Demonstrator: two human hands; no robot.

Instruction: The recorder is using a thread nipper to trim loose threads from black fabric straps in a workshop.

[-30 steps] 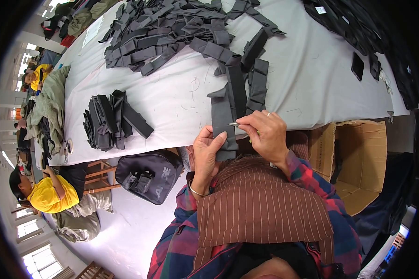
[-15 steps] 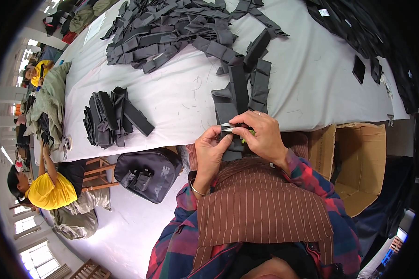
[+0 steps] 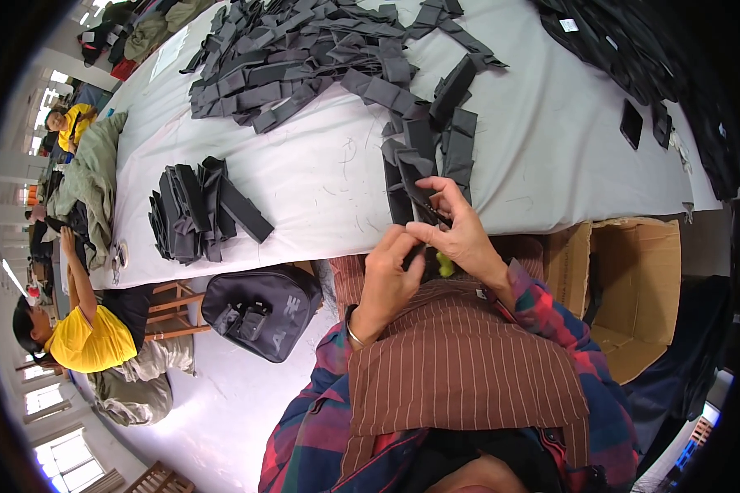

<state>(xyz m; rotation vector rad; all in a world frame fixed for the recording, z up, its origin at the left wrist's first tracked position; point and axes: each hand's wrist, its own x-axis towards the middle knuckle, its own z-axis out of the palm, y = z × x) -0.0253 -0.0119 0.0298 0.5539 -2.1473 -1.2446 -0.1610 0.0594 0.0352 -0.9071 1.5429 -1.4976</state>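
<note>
A chain of dark grey folded fabric pieces point(image 3: 409, 160) runs off the table's near edge to my hands. My left hand point(image 3: 390, 278) is closed, pinching the near end of the dark fabric between thumb and fingers. My right hand point(image 3: 466, 242) is closed around small scissors with a yellow-green handle point(image 3: 446, 264), which shows below the palm. Its thumb and forefinger are at the fabric beside the left fingertips; the blades are mostly hidden. A stack of similar folded pieces point(image 3: 193, 212) lies to the left on the table.
A large heap of fabric pieces point(image 3: 304, 62) covers the far part of the white-covered table point(image 3: 304, 177). A phone point(image 3: 631, 125) and dark garments point(image 3: 600, 49) lie right. Below are an open cardboard box point(image 3: 633, 304) and a black bag point(image 3: 263, 316). Co-workers in yellow point(image 3: 94, 338) are left.
The scissor blades, earlier open at the fabric by my left fingertips, have swung out of sight. My right fingers have moved up along the chain, and its near pieces have shifted and bunched.
</note>
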